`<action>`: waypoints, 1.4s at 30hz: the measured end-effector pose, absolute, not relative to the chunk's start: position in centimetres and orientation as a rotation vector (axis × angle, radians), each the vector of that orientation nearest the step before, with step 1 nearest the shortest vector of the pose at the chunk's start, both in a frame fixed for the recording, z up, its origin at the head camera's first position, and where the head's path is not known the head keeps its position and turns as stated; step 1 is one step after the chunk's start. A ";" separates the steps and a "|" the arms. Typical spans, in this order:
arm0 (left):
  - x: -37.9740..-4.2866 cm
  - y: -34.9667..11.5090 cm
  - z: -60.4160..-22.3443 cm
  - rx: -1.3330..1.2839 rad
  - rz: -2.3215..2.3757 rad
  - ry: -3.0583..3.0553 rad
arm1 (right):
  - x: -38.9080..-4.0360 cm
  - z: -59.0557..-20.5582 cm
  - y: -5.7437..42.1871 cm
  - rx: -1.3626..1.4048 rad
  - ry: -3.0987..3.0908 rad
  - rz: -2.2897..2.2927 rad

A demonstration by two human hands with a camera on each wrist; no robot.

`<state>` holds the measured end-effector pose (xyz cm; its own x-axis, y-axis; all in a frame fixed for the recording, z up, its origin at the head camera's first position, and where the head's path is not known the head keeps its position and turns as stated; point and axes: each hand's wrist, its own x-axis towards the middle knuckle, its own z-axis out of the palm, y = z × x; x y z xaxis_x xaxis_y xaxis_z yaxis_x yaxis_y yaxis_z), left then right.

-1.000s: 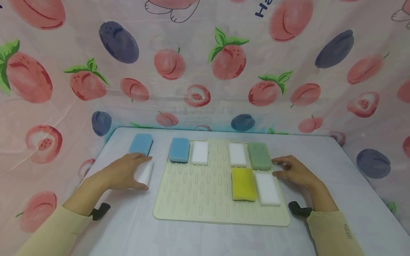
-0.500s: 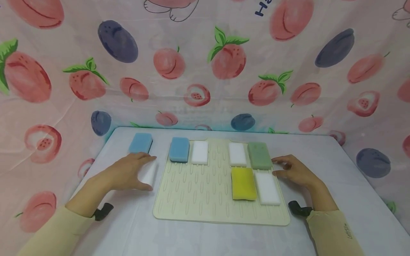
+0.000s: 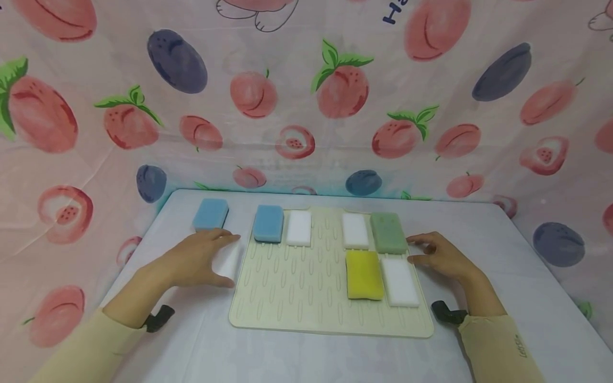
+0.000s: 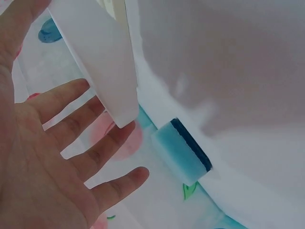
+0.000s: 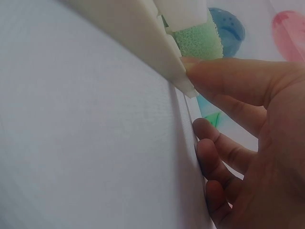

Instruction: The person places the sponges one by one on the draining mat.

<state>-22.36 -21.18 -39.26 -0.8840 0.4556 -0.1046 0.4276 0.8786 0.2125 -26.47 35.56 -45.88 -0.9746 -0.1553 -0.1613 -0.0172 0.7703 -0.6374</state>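
My left hand holds a white sponge block by its edges, thumb on one side and fingertips on the other. In the head view this block is pale against the white cloth, just left of the cream ridged mat. Behind the left hand lies a blue sponge with a dark layer underneath. My right hand touches the mat's right edge with thumb and forefinger, apart from each other, beside the green sponge. Its other fingers are bent in the right wrist view.
On the mat are a blue sponge and a white block at back left. Right of them lie another white block, a yellow sponge and a white block. Behind the table hangs a fruit-print cloth.
My left hand has moved slightly right with the white sponge block, closer to the mat's left edge. The right hand and the sponges on the mat have stayed put.
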 end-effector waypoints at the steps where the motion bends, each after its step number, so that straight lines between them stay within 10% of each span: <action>1: -22.3 -21.1 -39.3 0.692 0.275 2.899 | -26.5 -45.9 35.6 -0.138 2.760 -0.992; 42: -22.9 -16.3 -40.5 0.757 0.307 2.819 | -26.5 -46.0 35.5 -0.141 2.757 -0.990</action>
<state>-22.90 -16.35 -40.49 -0.8471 0.5116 -0.1438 0.4687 0.8467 0.2519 -26.52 35.50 -45.97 -0.9737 -0.1592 -0.1629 -0.0192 0.7699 -0.6378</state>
